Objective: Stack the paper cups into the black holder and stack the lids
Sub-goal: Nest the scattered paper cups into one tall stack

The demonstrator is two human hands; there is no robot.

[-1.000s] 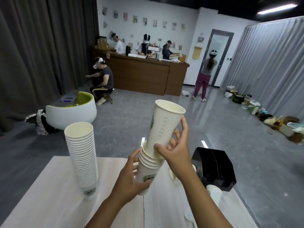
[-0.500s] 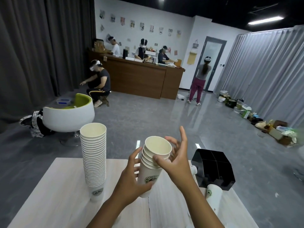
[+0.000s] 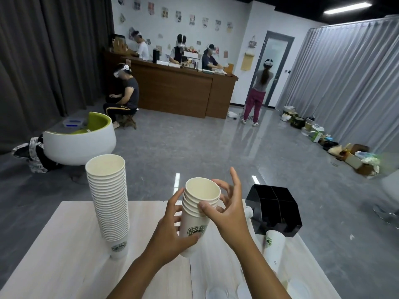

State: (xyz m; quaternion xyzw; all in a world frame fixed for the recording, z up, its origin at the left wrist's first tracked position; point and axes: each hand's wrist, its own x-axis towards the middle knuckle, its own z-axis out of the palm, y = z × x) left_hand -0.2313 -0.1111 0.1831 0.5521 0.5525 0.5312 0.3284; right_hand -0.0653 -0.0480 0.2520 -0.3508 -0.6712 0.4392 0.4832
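I hold a short stack of nested cream paper cups with a green round logo (image 3: 197, 214) upright above the pale wood-grain table (image 3: 64, 255), near the middle of the scene. My left hand (image 3: 170, 236) wraps around the lower body of the bottom cup, fingers curled behind it and thumb across the front below the logo. My right hand (image 3: 226, 210) is on the right side of the same stack: its thumb presses against the rolled rims near the top, while the other fingers are spread and loosely bent behind the cups, the index finger pointing up. The two hands are close together, one on each side of the stack.

To the left on the table stands a tall stack of the same cream paper cups (image 3: 109, 203), upright and well apart from my hands. To the right, at the far right edge of the table, sits the black plastic cup holder with divided compartments (image 3: 274, 212), tilted. Just in front of it a single cream paper cup with the green logo (image 3: 274, 249) stands near my right forearm. At the near edge of the table, translucent round lids (image 3: 216, 293) lie flat, blurred and partly cut off.

Beyond the table is a grey floor (image 3: 194, 147) with a white and green tub chair (image 3: 79, 143) on the far left.
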